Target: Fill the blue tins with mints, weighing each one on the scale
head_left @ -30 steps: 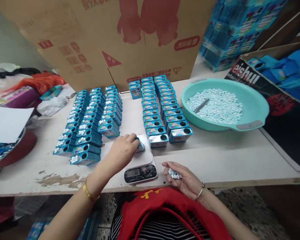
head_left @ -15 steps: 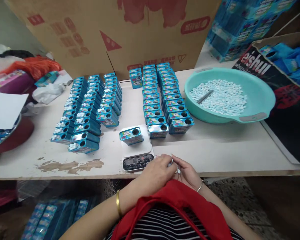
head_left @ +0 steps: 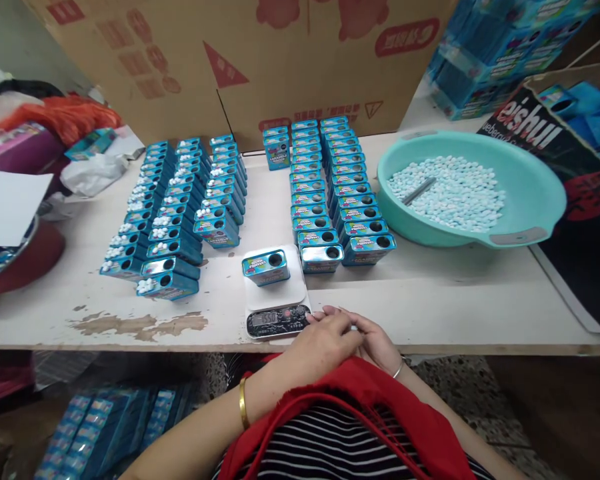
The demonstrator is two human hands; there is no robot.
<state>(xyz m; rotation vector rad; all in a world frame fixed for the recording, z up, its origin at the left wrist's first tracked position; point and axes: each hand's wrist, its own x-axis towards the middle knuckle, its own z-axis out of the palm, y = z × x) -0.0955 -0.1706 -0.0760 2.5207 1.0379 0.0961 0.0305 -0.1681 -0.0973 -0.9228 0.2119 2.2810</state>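
Note:
A blue tin (head_left: 265,267) with a round hole in its top stands alone on the small white scale (head_left: 280,297), whose display is lit. My two hands meet at the table's front edge, just right of the scale. My left hand (head_left: 325,339) lies over my right hand (head_left: 380,341), with its fingers curled down into the right palm. My right hand is cupped palm up, and a pale candy (head_left: 353,328) shows between the fingers. What else lies in the palm is hidden.
Rows of tins topped with candies (head_left: 170,213) stand left of the scale, and rows of open tins (head_left: 337,193) stand to its right. A teal basin (head_left: 530,200) of pale candies (head_left: 455,193) with a metal scoop (head_left: 417,191) sits further right. A large cardboard box (head_left: 260,60) stands behind.
My left hand let go of the tin on the scale and came back to my right hand, which holds candies. The view shifted a little to the left.

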